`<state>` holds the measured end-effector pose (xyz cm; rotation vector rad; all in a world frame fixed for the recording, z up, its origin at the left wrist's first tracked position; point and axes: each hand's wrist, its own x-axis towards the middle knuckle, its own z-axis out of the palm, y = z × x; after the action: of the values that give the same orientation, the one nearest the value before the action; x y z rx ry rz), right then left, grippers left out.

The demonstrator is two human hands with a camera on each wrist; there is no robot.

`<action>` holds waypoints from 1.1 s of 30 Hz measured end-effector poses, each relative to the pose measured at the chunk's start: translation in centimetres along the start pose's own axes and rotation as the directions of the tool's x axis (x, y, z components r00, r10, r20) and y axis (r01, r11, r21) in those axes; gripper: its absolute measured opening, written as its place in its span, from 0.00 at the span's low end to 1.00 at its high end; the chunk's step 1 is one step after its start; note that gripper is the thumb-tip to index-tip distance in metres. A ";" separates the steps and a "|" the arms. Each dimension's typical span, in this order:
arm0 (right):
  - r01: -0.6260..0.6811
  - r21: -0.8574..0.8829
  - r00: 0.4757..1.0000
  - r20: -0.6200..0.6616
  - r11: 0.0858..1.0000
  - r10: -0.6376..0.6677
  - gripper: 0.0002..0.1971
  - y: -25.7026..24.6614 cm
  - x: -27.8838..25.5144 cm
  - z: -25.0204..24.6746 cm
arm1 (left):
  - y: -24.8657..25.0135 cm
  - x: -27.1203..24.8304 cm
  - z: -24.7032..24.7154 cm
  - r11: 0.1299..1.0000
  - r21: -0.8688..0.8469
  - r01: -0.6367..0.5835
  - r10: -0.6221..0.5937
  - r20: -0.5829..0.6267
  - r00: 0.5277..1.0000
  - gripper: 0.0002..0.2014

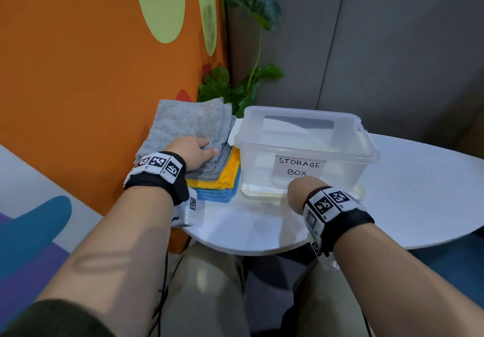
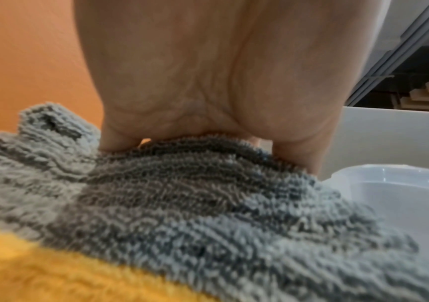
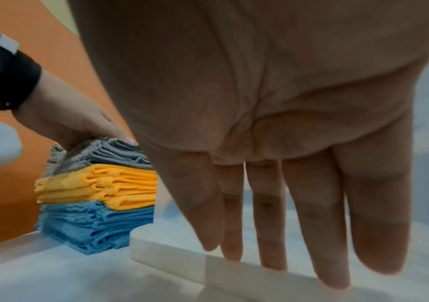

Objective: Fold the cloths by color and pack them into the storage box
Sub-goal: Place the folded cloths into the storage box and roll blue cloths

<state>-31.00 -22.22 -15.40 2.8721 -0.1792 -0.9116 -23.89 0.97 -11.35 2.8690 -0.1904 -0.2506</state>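
- The grey cloths point(image 1: 188, 124) top a folded stack at the left edge of the white table point(image 1: 408, 179), against the orange wall point(image 1: 78, 88); the uppermost one lies spread wider than the pile.
- Under them sit the yellow cloths point(image 1: 225, 177), and under those the blue cloths point(image 1: 217, 195), which rest on the table top near its front left edge.
- The left hand point(image 1: 195, 151) lies on the grey layer at its right side. In the right wrist view its fingers curl over the grey edge with the thumb on top, pinching a bunch of grey folds.
- The storage box point(image 1: 303, 153), clear plastic with a paper label reading "STORAGE BOX", stands just beside the stack on its right, touching or nearly touching it. It has no lid on and no coloured cloth shows inside.
- The right hand point(image 1: 301, 192) hangs in front of the box's near wall, fingers point(image 3: 311, 214) straight and pointing down, close together, holding nothing. The fingertips are at the white base rim below the box; whether they touch it I cannot tell.
- A leafy plant point(image 1: 235, 85) stands behind the stack, in the corner between the orange wall and a grey panel.
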 end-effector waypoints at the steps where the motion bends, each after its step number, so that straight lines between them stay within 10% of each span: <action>1: 0.007 -0.016 1.000 -0.003 1.000 -0.007 0.16 0.0 0.0 0.3 | 0.0 0.0 0.0 1.000 0.005 0.000 0.000 0.005 1.000 0.30; 7: 0.147 0.217 0.956 -0.281 0.965 -0.083 0.10 -0.5 -1.8 -0.6 | 0.4 0.1 0.1 0.998 0.056 0.006 -0.007 0.031 0.999 0.30; 14: 0.318 0.347 0.680 -0.732 0.882 0.042 0.11 -2.0 -4.7 -2.8 | 0.4 0.0 0.5 0.997 0.073 -0.001 -0.001 0.017 1.000 0.30; 33: 0.202 0.420 0.803 -0.589 0.885 0.096 0.11 -0.6 -5.1 -3.6 | -0.4 1.1 0.0 0.999 -0.025 0.025 -0.024 0.048 0.999 0.31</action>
<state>-32.94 -20.60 -9.68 3.4500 -0.2791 0.1138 -22.79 1.16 -11.58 2.8434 -0.1603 -0.3246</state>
